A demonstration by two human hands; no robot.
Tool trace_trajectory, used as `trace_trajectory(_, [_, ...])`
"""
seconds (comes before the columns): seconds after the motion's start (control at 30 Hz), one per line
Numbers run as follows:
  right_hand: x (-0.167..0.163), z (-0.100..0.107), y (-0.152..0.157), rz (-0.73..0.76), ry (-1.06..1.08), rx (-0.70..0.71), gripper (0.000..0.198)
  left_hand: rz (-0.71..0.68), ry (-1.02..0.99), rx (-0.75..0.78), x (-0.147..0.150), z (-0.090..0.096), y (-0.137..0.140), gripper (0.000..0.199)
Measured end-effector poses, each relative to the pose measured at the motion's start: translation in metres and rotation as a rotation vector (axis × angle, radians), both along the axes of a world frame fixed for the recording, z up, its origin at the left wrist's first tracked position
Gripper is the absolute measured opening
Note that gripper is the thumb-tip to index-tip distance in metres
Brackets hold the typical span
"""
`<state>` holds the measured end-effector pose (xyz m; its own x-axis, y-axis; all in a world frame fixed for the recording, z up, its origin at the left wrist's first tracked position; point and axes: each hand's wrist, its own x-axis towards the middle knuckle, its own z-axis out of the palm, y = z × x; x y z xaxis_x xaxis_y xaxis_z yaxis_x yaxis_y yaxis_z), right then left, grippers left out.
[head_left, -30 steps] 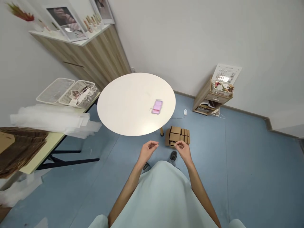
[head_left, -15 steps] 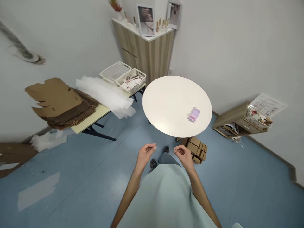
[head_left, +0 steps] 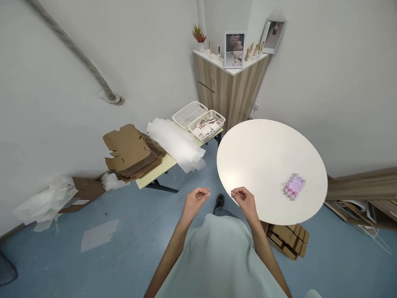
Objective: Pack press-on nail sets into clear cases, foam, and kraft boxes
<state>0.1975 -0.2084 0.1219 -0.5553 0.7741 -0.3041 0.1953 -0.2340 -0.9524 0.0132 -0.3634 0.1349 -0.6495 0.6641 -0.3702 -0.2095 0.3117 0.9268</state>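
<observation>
My left hand (head_left: 196, 203) is raised in front of my body over the blue floor, thumb and fingertips brought together in a pinch with nothing visible in them. My right hand (head_left: 246, 201) is held the same way, its fingertips pinched, overlapping the near left edge of the round white table (head_left: 266, 153) in view; whether it touches the table I cannot tell, and no object shows in it. On that table, to the right of my right hand, lies a blurred pink and purple item (head_left: 294, 186).
A yellowish side table (head_left: 149, 177) holds flattened cardboard boxes (head_left: 130, 149), white foam sheets (head_left: 175, 142) and white plastic baskets (head_left: 206, 126), one with printed cards. Small brown boxes (head_left: 290, 239) are stacked under the round table. A wooden corner cabinet (head_left: 229, 91) stands behind.
The view has turned left and I am closer to the round table, which now appears larger and further right. Both hands keep their pinched pose.
</observation>
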Motion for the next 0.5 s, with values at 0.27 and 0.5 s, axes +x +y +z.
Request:
trace_trajectory(0.27, [-0.078, -0.003, 0.068, 0.000, -0.017, -0.038, 0.034, -0.009, 0.045, -0.064, -0.094, 0.007, 0.067, 0.035])
trace_trajectory(0.5, [-0.129, 0.002, 0.098, -0.041, -0.109, -0.097, 0.032, -0.067, 0.001, -0.119, -0.166, -0.019, 0.105, 0.035])
